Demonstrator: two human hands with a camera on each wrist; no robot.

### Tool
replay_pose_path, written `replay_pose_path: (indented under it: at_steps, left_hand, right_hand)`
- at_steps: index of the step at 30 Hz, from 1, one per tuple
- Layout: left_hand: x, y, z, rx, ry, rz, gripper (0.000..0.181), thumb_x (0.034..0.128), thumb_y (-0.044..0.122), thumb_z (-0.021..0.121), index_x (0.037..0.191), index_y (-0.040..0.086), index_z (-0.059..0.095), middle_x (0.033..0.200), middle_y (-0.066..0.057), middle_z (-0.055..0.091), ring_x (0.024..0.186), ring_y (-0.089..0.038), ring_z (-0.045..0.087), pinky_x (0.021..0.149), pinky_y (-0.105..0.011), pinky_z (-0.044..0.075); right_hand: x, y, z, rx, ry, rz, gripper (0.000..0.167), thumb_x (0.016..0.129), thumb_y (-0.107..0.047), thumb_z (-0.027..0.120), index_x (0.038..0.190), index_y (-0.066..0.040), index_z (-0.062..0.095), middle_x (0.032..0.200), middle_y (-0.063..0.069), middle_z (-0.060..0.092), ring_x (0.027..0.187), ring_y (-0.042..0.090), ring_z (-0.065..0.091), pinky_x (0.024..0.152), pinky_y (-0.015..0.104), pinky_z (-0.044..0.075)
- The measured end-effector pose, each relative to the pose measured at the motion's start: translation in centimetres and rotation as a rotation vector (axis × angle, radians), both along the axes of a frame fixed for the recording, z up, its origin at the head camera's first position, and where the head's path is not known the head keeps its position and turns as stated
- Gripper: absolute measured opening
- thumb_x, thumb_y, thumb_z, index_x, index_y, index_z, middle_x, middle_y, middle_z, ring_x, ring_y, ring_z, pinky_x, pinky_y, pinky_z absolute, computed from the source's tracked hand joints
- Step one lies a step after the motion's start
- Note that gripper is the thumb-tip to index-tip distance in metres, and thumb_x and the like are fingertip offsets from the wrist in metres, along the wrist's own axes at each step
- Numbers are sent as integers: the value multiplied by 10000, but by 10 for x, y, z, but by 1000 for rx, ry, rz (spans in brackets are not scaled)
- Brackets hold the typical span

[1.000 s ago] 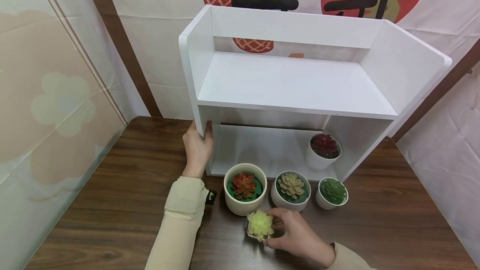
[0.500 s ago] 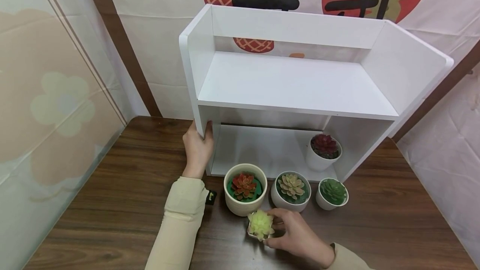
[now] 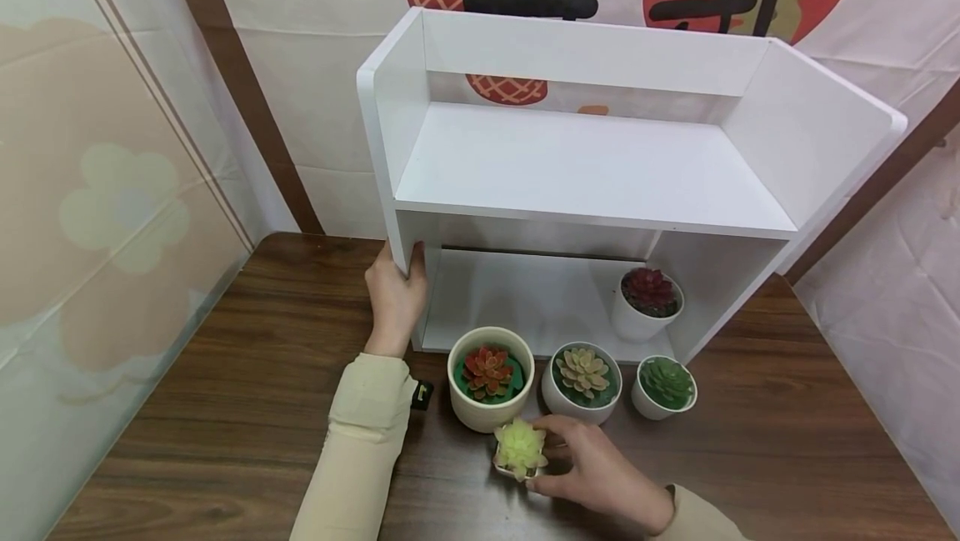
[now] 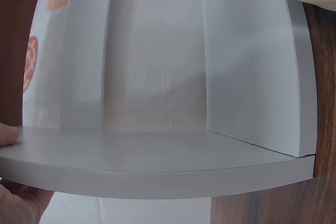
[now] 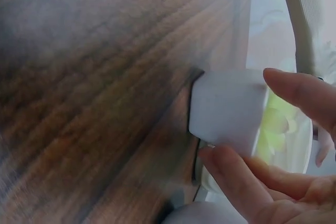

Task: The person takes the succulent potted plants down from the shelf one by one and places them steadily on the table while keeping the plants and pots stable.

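Observation:
My left hand [image 3: 396, 295] grips the left side panel of a white two-tier shelf [image 3: 592, 166], thumb on the inside. In the left wrist view the panel [image 4: 157, 182] runs between its thumb and fingers. With thumb and fingers, my right hand [image 3: 598, 470] pinches a small potted yellow-green succulent [image 3: 520, 447] in front of the other pots. The right wrist view shows its white angular pot [image 5: 228, 111] standing on the wooden table, with the thumb near the rim and fingertips at the opposite side.
Along the shelf's front stand a cream pot with a red succulent [image 3: 489, 383], a white pot with a pale succulent [image 3: 582, 383] and a smaller green succulent [image 3: 664, 387]. A dark red succulent [image 3: 648, 308] sits on the lower tier, right. Printed cloth [image 3: 315, 91] hangs behind.

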State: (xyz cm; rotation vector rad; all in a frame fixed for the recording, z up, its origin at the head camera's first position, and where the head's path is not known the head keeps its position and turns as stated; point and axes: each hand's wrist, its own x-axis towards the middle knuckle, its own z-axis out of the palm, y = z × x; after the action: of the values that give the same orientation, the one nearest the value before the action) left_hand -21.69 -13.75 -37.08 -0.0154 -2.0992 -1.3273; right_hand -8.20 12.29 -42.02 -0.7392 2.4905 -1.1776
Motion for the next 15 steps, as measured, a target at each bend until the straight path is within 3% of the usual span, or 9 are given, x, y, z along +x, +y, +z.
replay_pose_path:
  at_steps: [4,8,11,15]
  left_hand:
    - [0,0,1,0,-5,7,268,949,108,563,1145,-68,614,1106,-284,660,1010,-412,650,818,-546,515]
    - [1,0,1,4,3,1,266,948,100,564,1144,-72,615,1110,-283,659,1016,-412,648,822,-549,513]
    - [1,0,1,5,10,-3,261,947,95,563,1144,-69,615,1114,-275,661,1020,-408,648,825,-548,512]
    - [1,1,1,5,8,-4,263,950,101,562,1147,-65,614,1115,-275,661,1018,-410,649,823,-549,513]
  right_hand:
    - [0,3,5,58,96,5,593,745,-288,823,1210,-3,590,1166,123,649,953,225,673,798,311,542]
    - [1,9,16,93,124,35,591,773,-310,801,1226,-2,582,1160,106,651,949,239,672,798,306,536]
    - [1,16,26,72,130,81,530,806,-280,777,1219,-6,589,1153,109,654,952,231,680,799,288,540]
    - [0,25,38,1,237,123,400,822,-220,764,1146,-25,633,1085,88,689,923,172,683,787,272,544]
